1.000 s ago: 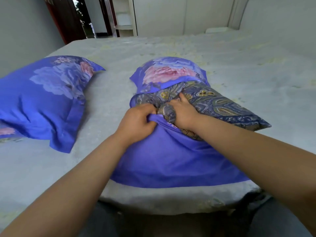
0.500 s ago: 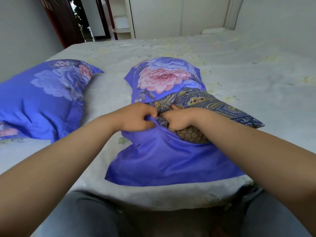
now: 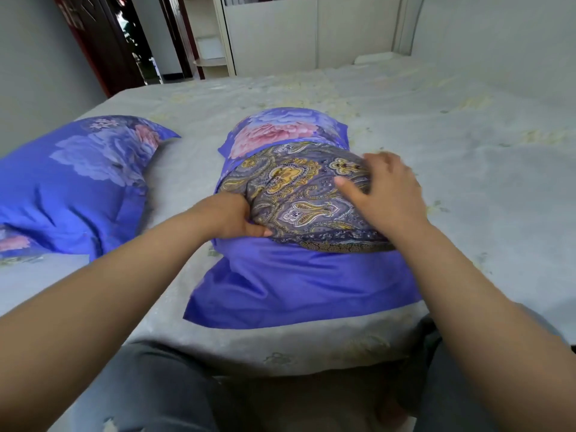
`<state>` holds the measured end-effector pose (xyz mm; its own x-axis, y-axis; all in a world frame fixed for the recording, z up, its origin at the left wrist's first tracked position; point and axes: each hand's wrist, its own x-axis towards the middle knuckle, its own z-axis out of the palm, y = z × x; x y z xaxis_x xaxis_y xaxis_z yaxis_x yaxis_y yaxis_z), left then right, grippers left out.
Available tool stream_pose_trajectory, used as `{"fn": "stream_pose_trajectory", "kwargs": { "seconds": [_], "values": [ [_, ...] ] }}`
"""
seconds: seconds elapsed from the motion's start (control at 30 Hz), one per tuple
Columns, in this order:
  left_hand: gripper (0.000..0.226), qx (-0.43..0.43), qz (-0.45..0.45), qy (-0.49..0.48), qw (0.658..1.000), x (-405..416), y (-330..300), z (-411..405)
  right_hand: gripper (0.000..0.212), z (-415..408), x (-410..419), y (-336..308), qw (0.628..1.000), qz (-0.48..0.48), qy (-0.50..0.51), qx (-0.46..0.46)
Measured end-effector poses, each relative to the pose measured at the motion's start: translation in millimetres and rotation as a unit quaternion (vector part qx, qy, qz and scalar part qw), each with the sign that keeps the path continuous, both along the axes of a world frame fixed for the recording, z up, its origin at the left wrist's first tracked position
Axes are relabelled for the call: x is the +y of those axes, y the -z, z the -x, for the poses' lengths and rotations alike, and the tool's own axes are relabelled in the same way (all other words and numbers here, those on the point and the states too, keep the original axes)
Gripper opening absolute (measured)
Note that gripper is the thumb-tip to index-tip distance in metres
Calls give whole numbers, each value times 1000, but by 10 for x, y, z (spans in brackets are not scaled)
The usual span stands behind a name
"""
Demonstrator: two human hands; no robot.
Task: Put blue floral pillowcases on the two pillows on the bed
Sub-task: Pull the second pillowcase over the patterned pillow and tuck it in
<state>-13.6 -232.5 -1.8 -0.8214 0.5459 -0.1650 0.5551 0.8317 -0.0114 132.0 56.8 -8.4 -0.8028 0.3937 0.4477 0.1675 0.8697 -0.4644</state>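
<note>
Two pillows lie on the bed (image 3: 436,145). My left hand (image 3: 232,215) grips the paisley pillow (image 3: 299,194) at its near-left corner; my right hand (image 3: 385,194) rests open on its right side. Its pillowcase (image 3: 296,275) covers only the far end. Left of my grip lies the cased pillow (image 3: 71,188).

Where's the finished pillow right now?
In the head view, the finished pillow lies on the bed at the left, apart from the half-covered paisley pillow that both hands are working on in the middle.
</note>
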Motion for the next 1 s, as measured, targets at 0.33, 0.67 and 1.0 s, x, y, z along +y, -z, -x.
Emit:
{"fn": "stream_pose_trajectory", "kwargs": {
  "seconds": [0.33, 0.67, 1.0],
  "values": [
    [141, 233, -181, 207, 933, 730, -54, -1077, 81, -397, 234, -82, 813, 559, -165, 5],
    [47, 113, -380, 6, 918, 636, -313, -234, 57, 46, -354, 643, 977, -64, -182, 92],
    [67, 119, -399, -52, 908, 712, -201, -107, 30, 310, 301, 487, 883, -428, -184, 53]
  ]
}}
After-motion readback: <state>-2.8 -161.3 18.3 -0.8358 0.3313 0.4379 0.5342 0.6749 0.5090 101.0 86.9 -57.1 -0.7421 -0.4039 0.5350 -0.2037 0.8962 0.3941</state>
